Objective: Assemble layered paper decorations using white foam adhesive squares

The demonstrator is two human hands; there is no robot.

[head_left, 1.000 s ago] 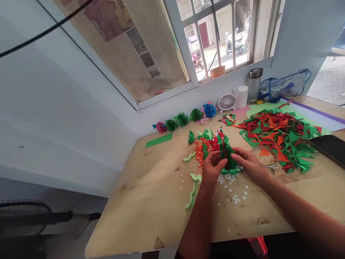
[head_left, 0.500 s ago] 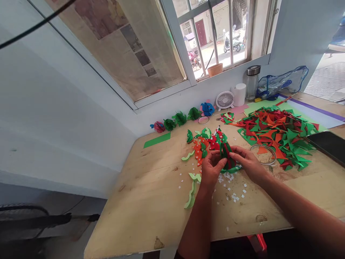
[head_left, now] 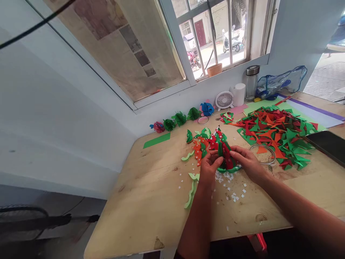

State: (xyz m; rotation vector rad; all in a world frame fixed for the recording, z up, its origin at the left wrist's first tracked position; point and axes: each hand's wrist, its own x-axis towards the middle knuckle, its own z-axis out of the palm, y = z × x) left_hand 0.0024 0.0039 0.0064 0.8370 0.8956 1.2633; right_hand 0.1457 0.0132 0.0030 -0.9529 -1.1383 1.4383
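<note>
Pinching from the left: the left hand has its grip on the layered paper piece, thumb against the near left side, other fingers partly hidden behind it.
Pinching from the right: the right hand grasps the same piece by thumb and fingers at its upper right side.
Red-and-green layers: between the two hands, right of the middle of the tabletop, inward from its near edge; the red faces show between green ones.
Long axis: roughly upright in view, running up from the green rim low down to the narrower top, so it crosses the line from hand to hand.
Nearer hand: neither; both touch the piece, the left on its left flank, the right on the opposite one.
Wavy green rim: below the red faces, close over the tabletop; contact with the wood cannot be told.
White squares: scattered just beside the piece, toward the near edge.
Orange cutouts: beyond the left hand, toward the far edge.
Thin ring: just right of the right hand, on the near side of the scrap heap.
</note>
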